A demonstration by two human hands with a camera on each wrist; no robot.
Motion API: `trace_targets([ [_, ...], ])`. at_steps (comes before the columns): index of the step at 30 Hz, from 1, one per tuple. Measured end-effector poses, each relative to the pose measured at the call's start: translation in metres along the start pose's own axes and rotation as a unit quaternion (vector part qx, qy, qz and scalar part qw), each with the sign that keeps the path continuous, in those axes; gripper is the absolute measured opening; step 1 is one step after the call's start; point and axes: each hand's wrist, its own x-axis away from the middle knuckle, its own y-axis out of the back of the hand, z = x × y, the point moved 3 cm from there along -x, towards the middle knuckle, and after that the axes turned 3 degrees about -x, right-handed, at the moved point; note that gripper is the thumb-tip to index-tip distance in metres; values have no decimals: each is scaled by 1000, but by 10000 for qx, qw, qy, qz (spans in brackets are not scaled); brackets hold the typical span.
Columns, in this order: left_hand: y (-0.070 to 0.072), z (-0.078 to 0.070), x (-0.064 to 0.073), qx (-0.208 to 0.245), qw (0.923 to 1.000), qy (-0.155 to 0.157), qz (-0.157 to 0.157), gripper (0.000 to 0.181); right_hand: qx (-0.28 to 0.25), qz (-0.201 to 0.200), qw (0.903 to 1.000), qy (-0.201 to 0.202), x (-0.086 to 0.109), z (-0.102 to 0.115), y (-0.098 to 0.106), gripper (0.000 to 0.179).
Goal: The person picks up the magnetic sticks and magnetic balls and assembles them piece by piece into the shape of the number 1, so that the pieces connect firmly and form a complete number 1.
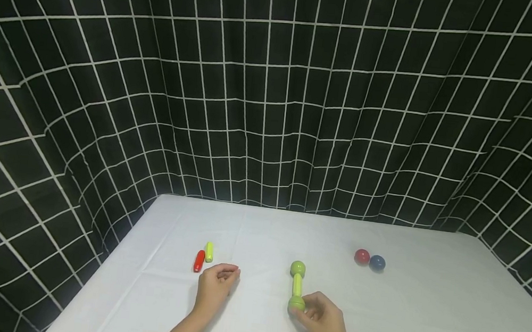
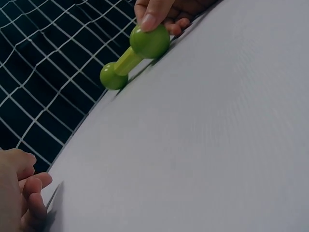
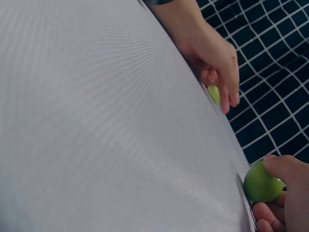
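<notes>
A toy dumbbell (image 1: 297,285), two green balls joined by a yellow-green bar, lies on the white-covered table. My right hand (image 1: 323,321) pinches its near ball between thumb and fingers. In the left wrist view, the thumb rests on top of that ball (image 2: 149,42). In the right wrist view the same ball (image 3: 262,182) hides the rest of the dumbbell. My left hand (image 1: 216,287) holds nothing, its fingers loosely bent just over the cloth. Beyond it lie a red stick (image 1: 199,261) and a yellow-green stick (image 1: 209,252), side by side.
A red ball (image 1: 362,256) and a blue ball (image 1: 377,263) sit close together at the far right. The white cloth (image 1: 259,235) covers the table. A black curtain with a white grid (image 1: 281,108) hangs behind and along both sides.
</notes>
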Motion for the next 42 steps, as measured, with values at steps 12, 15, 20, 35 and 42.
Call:
trace_targets([
  [12,32,9,5,-813,9926,-387,-812,22,-102,13,9999,28,1,-1,2,36],
  [15,35,11,6,-1040,9894,-365,-942,27,-160,33,9999,24,1,-2,1,35],
  [20,37,9,5,-1291,9857,-291,-1047,33,-162,55,9998,90,1,-1,1,36],
  [35,36,11,0,-1105,9869,208,-1158,45,-94,94,9999,-19,1,-1,1,37],
  [42,36,9,-7,-1509,9798,85,-1309,43,-92,60,9999,-5,1,0,2,38],
])
